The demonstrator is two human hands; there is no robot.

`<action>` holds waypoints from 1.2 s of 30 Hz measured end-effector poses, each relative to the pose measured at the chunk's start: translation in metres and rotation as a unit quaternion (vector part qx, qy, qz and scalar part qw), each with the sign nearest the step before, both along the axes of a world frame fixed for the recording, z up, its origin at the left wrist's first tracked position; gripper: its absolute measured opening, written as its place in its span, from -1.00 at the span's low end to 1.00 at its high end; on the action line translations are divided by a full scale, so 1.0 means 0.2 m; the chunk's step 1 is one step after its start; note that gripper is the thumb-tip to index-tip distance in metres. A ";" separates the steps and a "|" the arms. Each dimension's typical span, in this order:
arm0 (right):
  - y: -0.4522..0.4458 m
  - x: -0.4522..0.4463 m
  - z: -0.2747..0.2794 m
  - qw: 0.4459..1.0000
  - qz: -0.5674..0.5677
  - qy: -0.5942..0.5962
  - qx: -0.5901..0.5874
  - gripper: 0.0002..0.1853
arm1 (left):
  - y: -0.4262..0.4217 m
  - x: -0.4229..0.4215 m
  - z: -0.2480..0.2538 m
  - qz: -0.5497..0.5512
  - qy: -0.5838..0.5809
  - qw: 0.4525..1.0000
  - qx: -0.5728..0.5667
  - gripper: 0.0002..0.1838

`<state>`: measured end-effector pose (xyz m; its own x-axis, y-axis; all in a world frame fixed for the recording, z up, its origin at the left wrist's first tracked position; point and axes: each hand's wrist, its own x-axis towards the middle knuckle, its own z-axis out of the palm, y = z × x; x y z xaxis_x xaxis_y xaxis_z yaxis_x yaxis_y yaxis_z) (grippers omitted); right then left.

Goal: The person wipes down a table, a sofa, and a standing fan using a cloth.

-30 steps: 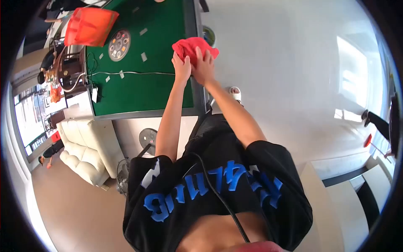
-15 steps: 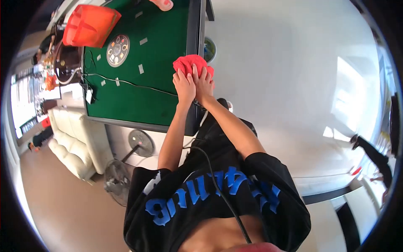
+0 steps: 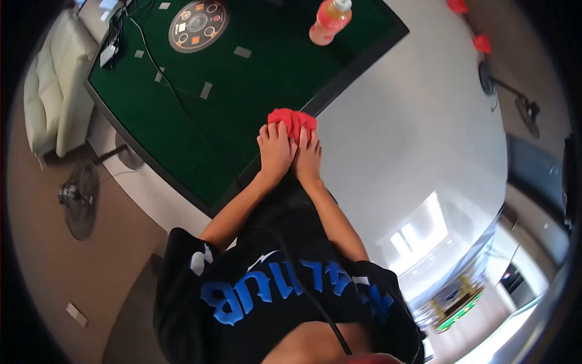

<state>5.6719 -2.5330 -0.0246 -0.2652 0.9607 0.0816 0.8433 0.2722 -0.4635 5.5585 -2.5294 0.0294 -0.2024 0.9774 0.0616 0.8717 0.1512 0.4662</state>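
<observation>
A bunched red cloth (image 3: 292, 121) is held between both my hands, over the dark edge of the green-topped table (image 3: 224, 115). My left hand (image 3: 276, 150) grips its near left side with bent fingers. Close beside it, my right hand (image 3: 308, 159) has its fingers curled on the cloth's right side. The cloth's underside is hidden. On the tabletop lie a round disc with small pictures (image 3: 197, 25), several pale patches and a dark cable (image 3: 153, 60). A bottle with pink liquid (image 3: 331, 23) stands near the table's far right corner.
To the left are a cream sofa (image 3: 54, 85) and a standing fan (image 3: 80, 197) on the brown floor. Another fan (image 3: 526, 112) is at the right, beyond the pale floor (image 3: 394, 158). A green-topped table (image 3: 459, 309) shows at the lower right.
The view has turned, and the table now slants across it. The orange-red bag has left view, and the bottle now shows whole. Both my hands still hold the cloth, now lower in view.
</observation>
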 end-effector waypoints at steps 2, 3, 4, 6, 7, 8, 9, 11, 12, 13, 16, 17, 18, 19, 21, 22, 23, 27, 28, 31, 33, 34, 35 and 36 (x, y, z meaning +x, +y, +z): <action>0.10 0.07 0.01 0.999 0.039 -0.017 0.019 -0.38 | 0.08 0.06 0.00 0.024 -0.016 1.000 -0.007 -0.43; 0.18 0.09 0.01 0.999 0.028 -0.027 0.002 -0.39 | 0.12 0.07 0.00 0.029 -0.019 0.999 -0.010 -0.42; 0.27 0.14 0.01 0.999 0.015 -0.035 -0.015 -0.39 | 0.21 0.12 0.00 0.025 -0.031 0.999 0.012 -0.43; 0.44 0.24 0.09 0.997 -0.014 -0.038 -0.069 -0.37 | 0.42 0.20 0.01 -0.017 -0.045 0.997 0.066 -0.48; 0.55 0.30 0.06 0.995 -0.028 -0.057 -0.072 -0.32 | 0.54 0.23 0.02 -0.035 -0.059 0.993 0.092 -0.50; 0.68 0.35 0.11 0.994 -0.034 -0.056 -0.089 -0.30 | 0.66 0.28 0.00 -0.043 -0.058 0.991 0.114 -0.51; 0.79 0.39 0.14 0.994 -0.036 -0.055 -0.093 -0.29 | 0.78 0.32 -0.02 -0.050 -0.056 0.988 0.137 -0.52; 1.03 0.49 0.18 0.988 -0.042 -0.083 -0.124 -0.31 | 0.99 0.37 -0.03 -0.073 -0.048 0.984 0.158 -0.51; 1.12 0.52 0.26 0.983 -0.044 -0.090 -0.152 -0.29 | 1.05 0.39 -0.04 -0.074 -0.046 0.984 0.153 -0.51; 1.17 0.52 0.30 0.978 -0.047 -0.097 -0.177 -0.28 | 1.10 0.40 -0.05 -0.075 -0.042 0.985 0.152 -0.51; 1.19 0.59 0.11 0.992 -0.006 0.044 -0.120 -0.22 | 1.04 0.46 -0.06 -0.043 -0.021 0.990 0.134 -0.58; 1.17 0.59 0.10 0.994 -0.002 0.021 -0.112 -0.20 | 0.97 0.45 -0.04 -0.021 -0.010 0.993 0.116 -0.60; 1.09 0.55 0.12 0.994 0.004 0.009 -0.108 -0.18 | 0.88 0.46 -0.05 0.008 -0.006 0.990 0.138 -0.59; 1.00 0.53 0.18 0.980 -0.012 0.061 -0.189 -0.17 | 0.75 0.47 -0.05 0.029 -0.001 0.987 0.156 -0.58; 0.79 0.53 0.15 0.979 0.083 0.113 -0.151 -0.19 | 0.48 0.48 -0.02 0.074 0.009 0.990 0.120 -0.59; 0.67 0.51 0.08 0.972 0.130 0.136 -0.137 -0.20 | 0.35 0.46 -0.03 0.104 0.011 0.986 0.128 -0.61; 0.56 0.49 0.02 0.965 0.172 0.149 -0.132 -0.25 | 0.21 0.42 -0.05 0.136 0.016 0.981 0.137 -0.62; 0.20 0.46 0.09 0.902 0.310 0.191 -0.230 -0.40 | -0.32 0.32 -0.03 0.202 0.005 0.977 0.064 -0.63; 0.11 0.47 0.11 0.895 0.334 0.196 -0.222 -0.45 | -0.46 0.31 -0.01 0.198 0.011 0.979 0.055 -0.68; -0.15 0.49 0.04 0.863 0.387 0.148 -0.288 -0.59 | -0.92 0.29 -0.03 0.257 -0.136 0.952 0.098 -0.66; -0.36 0.45 -0.02 0.846 0.435 0.157 -0.266 -0.62 | -1.27 0.24 -0.07 0.320 -0.231 0.903 0.167 -0.71; -0.48 0.41 0.00 0.840 0.430 0.143 -0.299 -0.61 | -1.45 0.23 -0.08 0.353 -0.255 0.882 0.179 -0.76; -0.57 0.35 0.02 0.833 0.430 0.127 -0.325 -0.60 | -1.61 0.18 -0.11 0.386 -0.277 0.857 0.200 -0.78; -0.68 0.27 -0.13 0.792 0.407 0.234 -0.391 -0.57 | -1.78 0.12 -0.22 0.420 -0.402 0.791 0.193 -0.80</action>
